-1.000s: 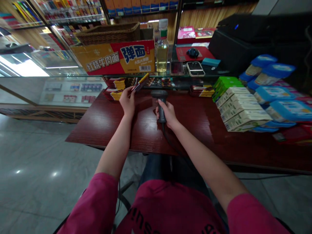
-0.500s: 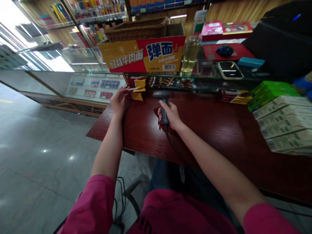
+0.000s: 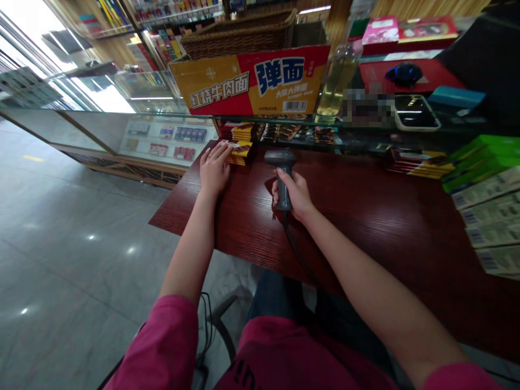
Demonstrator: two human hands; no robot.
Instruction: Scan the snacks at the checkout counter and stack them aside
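Observation:
My left hand (image 3: 215, 168) lies with fingers stretched out on the left end of a stack of yellow and dark-red snack packets (image 3: 239, 154) at the far left of the brown desk (image 3: 345, 216). The fingers cover part of the top packet. My right hand (image 3: 297, 193) is wrapped round the handle of a dark grey barcode scanner (image 3: 285, 187), held over the desk with its head up and its cable (image 3: 295, 246) trailing towards me. A gap of bare desk lies between scanner and stack.
Behind the desk stands a glass counter with a red and yellow carton (image 3: 260, 84), a bottle of pale yellow liquid (image 3: 335, 81) and a phone (image 3: 416, 112). More snack packets (image 3: 418, 162), green packs (image 3: 479, 160) and stacked pale boxes (image 3: 493, 216) fill the right side.
My left hand has lowered from gripping a packet at the stack's edge to lying flatter on top. My right hand still holds the scanner. The whole view has shifted slightly.

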